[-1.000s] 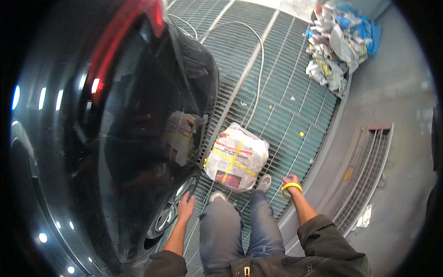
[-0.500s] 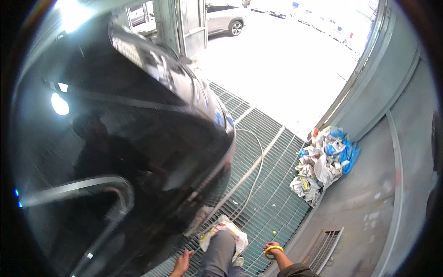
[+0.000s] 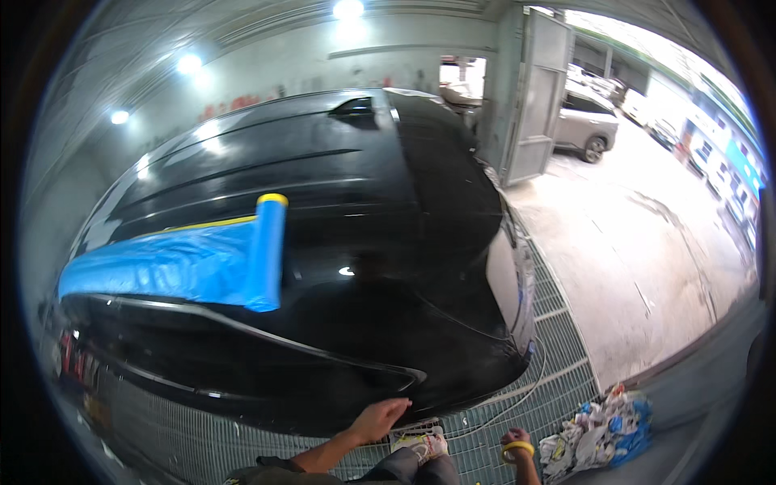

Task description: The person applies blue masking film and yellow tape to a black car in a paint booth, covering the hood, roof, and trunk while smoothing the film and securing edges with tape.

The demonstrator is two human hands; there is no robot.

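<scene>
My left hand (image 3: pixel 383 419) reaches forward at the lower side of a black car (image 3: pixel 347 186), fingers extended and holding nothing. Whether it touches the panel I cannot tell. Low by my right side is my right hand (image 3: pixel 512 437), with a yellow tape ring (image 3: pixel 517 448) around the hand or wrist; its fingers are too small and unclear to read. Blue masking film (image 3: pixel 170 263) with a yellow tape edge lies along the car's roof. It ends at its roll (image 3: pixel 268 255), which rests on the black surface.
A heap of crumpled paper and plastic (image 3: pixel 602 432) lies against the wall at right. Floor grating (image 3: pixel 558 303) runs beside the car, with a thin hose (image 3: pixel 540 380) across it. Beyond a metal door (image 3: pixel 537 97) a silver car (image 3: pixel 584 125) is parked outside.
My view has lifted and turned, bringing the car's roof and blue film into sight. My left hand has come up and forward beside the car. The tape ring stays with my right hand.
</scene>
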